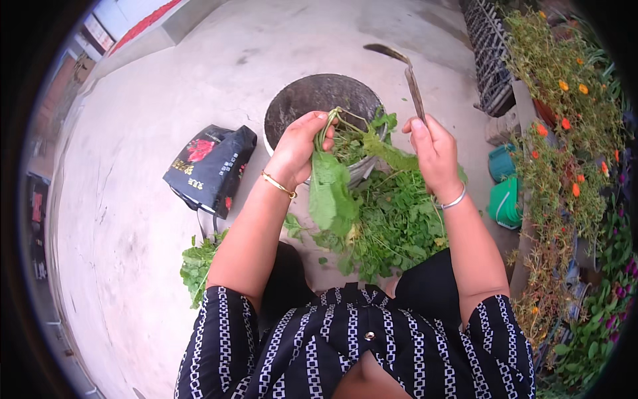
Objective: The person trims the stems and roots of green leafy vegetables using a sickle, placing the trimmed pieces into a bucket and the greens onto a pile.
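Note:
My left hand (304, 143) is closed on the stems of a bunch of leafy greens (330, 196), whose broad leaves hang down below the fingers. In my right hand (433, 154) a sickle (413, 86) is held upright by its handle, its dark curved blade pointing left. Both hands are over the near part of a round, dark-walled bucket (312, 93), which has cut green stalks inside. A leafy piece stretches from the bunch toward my right hand; whether that hand touches it I cannot tell. A heap of greens (392, 233) lies on the ground between the bucket and my legs.
A black bag with red flowers (212, 169) lies left of the bucket on the concrete floor (146, 120). More greens (197, 266) are beside my left forearm. Along the right stand a green bucket (506, 203), a teal container (501, 163), a lattice fence (488, 53) and flowering plants (565, 146).

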`<state>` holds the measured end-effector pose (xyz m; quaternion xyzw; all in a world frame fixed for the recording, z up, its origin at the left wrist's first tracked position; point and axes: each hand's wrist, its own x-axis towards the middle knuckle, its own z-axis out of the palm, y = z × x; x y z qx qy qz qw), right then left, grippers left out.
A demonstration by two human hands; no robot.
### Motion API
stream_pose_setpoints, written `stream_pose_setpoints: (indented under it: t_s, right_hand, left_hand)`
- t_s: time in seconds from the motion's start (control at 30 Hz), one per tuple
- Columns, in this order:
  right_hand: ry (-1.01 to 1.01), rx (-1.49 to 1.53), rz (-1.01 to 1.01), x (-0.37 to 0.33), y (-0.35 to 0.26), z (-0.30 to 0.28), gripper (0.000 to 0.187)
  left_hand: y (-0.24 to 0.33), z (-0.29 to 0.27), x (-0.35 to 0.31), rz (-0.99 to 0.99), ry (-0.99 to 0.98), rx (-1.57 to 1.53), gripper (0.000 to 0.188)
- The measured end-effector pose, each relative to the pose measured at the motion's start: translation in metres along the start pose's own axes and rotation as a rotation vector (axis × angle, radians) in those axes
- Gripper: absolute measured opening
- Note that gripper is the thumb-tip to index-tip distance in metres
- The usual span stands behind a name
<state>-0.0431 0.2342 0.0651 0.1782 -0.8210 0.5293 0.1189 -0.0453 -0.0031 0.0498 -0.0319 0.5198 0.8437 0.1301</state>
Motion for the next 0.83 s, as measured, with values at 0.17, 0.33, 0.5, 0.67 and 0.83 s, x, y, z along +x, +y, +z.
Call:
stream_pose_setpoints:
  t_s: [0.17,0.33,0.5,0.67,0.83]
  right_hand:
    - [-0.110,0.074,-0.067,-0.015,0.022,0.051,0.024]
    - [-0.190,-0.058,-0.121,-0.005,0.045,0.071,0.018]
    - [-0.216,-0.268,-0.311,0.015,0.071,0.066,0.016]
    - [-0.246,-0.299,-0.318,0.023,0.084,0.065,0.017]
    - [-0.221,-0.266,-0.286,0.028,0.090,0.067,0.013]
  left_hand:
    - [0.011,-0.028,0.007,0.031,0.091,0.074,0.020]
    - [0.004,-0.042,0.033,-0.205,0.056,-0.378,0.019]
    - [0.001,-0.045,0.053,-0.397,-0.094,-0.782,0.021]
    - [-0.003,-0.058,0.069,-0.443,-0.237,-0.849,0.023]
    - [-0.010,-0.067,0.080,-0.466,-0.390,-0.875,0.020]
